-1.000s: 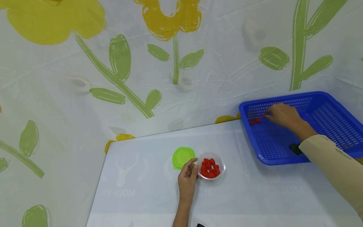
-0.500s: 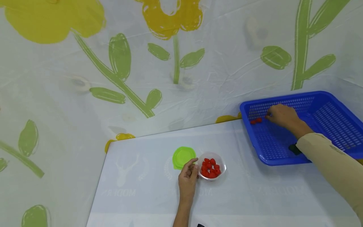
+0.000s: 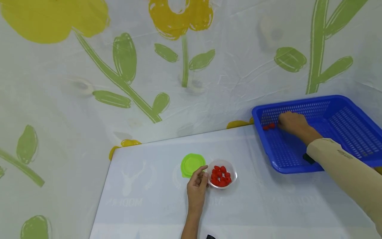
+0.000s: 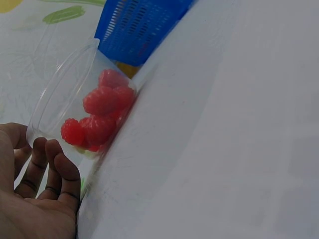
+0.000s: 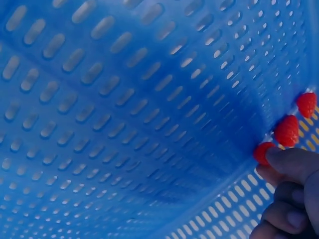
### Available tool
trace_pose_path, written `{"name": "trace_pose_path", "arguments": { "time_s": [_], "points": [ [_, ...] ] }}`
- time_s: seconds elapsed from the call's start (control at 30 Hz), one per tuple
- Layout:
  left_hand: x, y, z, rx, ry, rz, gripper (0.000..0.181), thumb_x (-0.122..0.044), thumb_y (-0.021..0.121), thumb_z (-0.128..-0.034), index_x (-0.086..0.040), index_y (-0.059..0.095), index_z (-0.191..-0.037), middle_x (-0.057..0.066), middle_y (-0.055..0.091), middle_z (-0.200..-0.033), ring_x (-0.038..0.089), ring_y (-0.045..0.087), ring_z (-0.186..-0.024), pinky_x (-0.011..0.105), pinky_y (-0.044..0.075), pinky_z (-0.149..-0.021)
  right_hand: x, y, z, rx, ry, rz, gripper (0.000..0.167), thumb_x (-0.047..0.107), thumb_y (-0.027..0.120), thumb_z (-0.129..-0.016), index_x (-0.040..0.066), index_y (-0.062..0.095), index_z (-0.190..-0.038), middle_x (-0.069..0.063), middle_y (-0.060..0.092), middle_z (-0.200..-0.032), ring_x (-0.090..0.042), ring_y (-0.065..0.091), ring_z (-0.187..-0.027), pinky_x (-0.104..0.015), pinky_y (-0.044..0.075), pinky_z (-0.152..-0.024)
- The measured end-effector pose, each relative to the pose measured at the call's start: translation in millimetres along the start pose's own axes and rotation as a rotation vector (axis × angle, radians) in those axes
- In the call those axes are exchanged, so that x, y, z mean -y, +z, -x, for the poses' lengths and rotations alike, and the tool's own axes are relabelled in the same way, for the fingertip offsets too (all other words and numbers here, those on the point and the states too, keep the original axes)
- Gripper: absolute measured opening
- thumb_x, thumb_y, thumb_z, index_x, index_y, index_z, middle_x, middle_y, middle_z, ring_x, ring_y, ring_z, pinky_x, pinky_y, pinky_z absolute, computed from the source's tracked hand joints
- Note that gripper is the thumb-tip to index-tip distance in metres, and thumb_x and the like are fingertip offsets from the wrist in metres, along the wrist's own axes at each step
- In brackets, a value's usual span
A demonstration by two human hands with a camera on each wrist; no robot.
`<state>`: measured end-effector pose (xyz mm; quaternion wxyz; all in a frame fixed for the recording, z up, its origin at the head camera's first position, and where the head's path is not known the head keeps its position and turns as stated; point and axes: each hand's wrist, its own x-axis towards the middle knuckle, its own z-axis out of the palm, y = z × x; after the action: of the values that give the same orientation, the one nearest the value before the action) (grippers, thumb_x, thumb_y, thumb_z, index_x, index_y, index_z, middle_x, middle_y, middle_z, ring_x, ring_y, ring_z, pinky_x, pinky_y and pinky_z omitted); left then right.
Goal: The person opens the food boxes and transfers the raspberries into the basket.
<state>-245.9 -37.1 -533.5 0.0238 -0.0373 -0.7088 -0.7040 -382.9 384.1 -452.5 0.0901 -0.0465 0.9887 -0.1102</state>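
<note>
In the head view, a clear plastic bowl (image 3: 232,166) with several red raspberries (image 3: 221,176) stands on the white table. My left hand (image 3: 196,192) holds its left rim; the left wrist view shows the fingertips (image 4: 66,162) curled against the bowl's side. My right hand (image 3: 293,124) is down inside the blue basket (image 3: 298,167), near its far left corner. The right wrist view shows thumb and finger pinching a raspberry (image 5: 262,153) at the basket's floor. Two more raspberries, one close by (image 5: 286,131) and one farther (image 5: 307,104), lie in line beyond it.
A bright green lid (image 3: 192,165) lies on the table left of the bowl, partly behind the left hand. A dark object (image 3: 308,158) shows at the right wrist, inside the basket. Behind the table hangs a white flower-printed sheet (image 3: 232,73).
My right hand has turned and dipped slightly in the basket; the red at its fingertips one second ago is now hidden in the head view. The left hand and bowl have stayed put.
</note>
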Motion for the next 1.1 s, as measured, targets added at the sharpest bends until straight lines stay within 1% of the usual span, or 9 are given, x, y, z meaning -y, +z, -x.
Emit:
{"name": "trace_pose_path", "arguments": {
  "time_s": [0.2,0.37,0.47,0.53,0.63,0.73,0.87,1.0,1.1],
  "points": [
    [0.7,0.9,-0.4,0.002,0.018,0.008,0.026,-0.018,0.064,-0.0994,-0.015,0.068,-0.125,0.010,0.061,-0.092,0.029,0.057,-0.073,0.026,0.055,-0.064,5,-6,1.6,-0.004,0.008,0.013,0.024,0.011,0.067,-0.089,0.009,0.058,-0.067,-0.004,0.052,-0.064,-0.024,0.049,-0.059,-0.044,0.045,-0.050],
    [-0.9,1.2,0.4,0.006,0.025,-0.005,0.027,-0.016,0.063,-0.1000,-0.015,0.067,-0.126,0.012,0.061,-0.091,0.029,0.057,-0.073,0.025,0.055,-0.064,11,-15,4.0,-0.008,0.017,-0.013,0.017,0.012,0.065,-0.089,0.006,0.066,-0.073,-0.005,0.057,-0.068,-0.025,0.053,-0.063,-0.045,0.046,-0.053],
    [-0.6,0.9,-0.1,0.008,0.022,-0.003,0.026,-0.018,0.064,-0.0999,-0.015,0.067,-0.126,0.012,0.061,-0.091,0.030,0.057,-0.073,0.026,0.055,-0.064,15,-21,5.5,-0.014,-0.003,-0.007,0.013,0.012,0.065,-0.090,0.005,0.071,-0.081,-0.009,0.064,-0.076,-0.028,0.060,-0.069,-0.049,0.050,-0.056],
    [0.2,0.3,-0.6,0.006,0.016,-0.005,0.026,-0.019,0.064,-0.0998,-0.015,0.067,-0.126,0.012,0.062,-0.091,0.030,0.057,-0.073,0.026,0.055,-0.065,20,-27,7.7,-0.026,-0.018,0.002,0.013,0.013,0.066,-0.091,0.002,0.074,-0.089,-0.015,0.068,-0.085,-0.033,0.065,-0.076,-0.052,0.052,-0.058],
    [0.6,-0.8,-1.0,0.001,0.008,-0.005,0.026,-0.020,0.064,-0.0997,-0.017,0.068,-0.125,0.011,0.061,-0.091,0.030,0.057,-0.073,0.027,0.055,-0.065,30,-37,13.0,-0.057,-0.029,-0.002,0.020,0.013,0.066,-0.093,-0.002,0.074,-0.103,-0.022,0.070,-0.099,-0.039,0.067,-0.083,-0.053,0.054,-0.061],
    [0.3,-1.1,-0.8,-0.002,-0.001,-0.001,0.027,-0.020,0.064,-0.0997,-0.017,0.067,-0.126,0.011,0.061,-0.092,0.030,0.058,-0.074,0.028,0.056,-0.066,42,-49,21.7,-0.088,-0.018,-0.022,0.026,0.014,0.066,-0.094,-0.004,0.071,-0.112,-0.026,0.069,-0.107,-0.039,0.067,-0.082,-0.050,0.054,-0.059],
    [1.0,-0.4,-0.5,-0.008,-0.013,0.005,0.028,-0.019,0.064,-0.0996,-0.016,0.066,-0.128,0.010,0.062,-0.094,0.030,0.058,-0.075,0.028,0.056,-0.066,59,-57,34.6,-0.101,-0.034,-0.029,0.028,0.016,0.066,-0.095,-0.004,0.071,-0.114,-0.023,0.070,-0.102,-0.028,0.065,-0.072,-0.044,0.052,-0.054],
    [1.0,-0.2,-0.1,-0.005,-0.024,0.005,0.028,-0.021,0.065,-0.0992,-0.017,0.067,-0.127,0.009,0.062,-0.094,0.028,0.059,-0.075,0.027,0.056,-0.066,76,-56,46.5,-0.106,-0.077,-0.020,0.026,0.017,0.067,-0.095,0.000,0.073,-0.113,-0.021,0.071,-0.102,-0.032,0.066,-0.080,-0.047,0.053,-0.061],
    [-0.1,-0.4,-0.1,-0.001,-0.022,0.002,0.027,-0.025,0.065,-0.0990,-0.019,0.068,-0.126,0.008,0.062,-0.092,0.024,0.058,-0.074,0.026,0.055,-0.066,88,-54,53.4,-0.112,-0.106,-0.021,0.025,0.020,0.068,-0.095,0.003,0.074,-0.113,-0.013,0.072,-0.094,-0.029,0.063,-0.079,-0.044,0.051,-0.061]
  ]
}}
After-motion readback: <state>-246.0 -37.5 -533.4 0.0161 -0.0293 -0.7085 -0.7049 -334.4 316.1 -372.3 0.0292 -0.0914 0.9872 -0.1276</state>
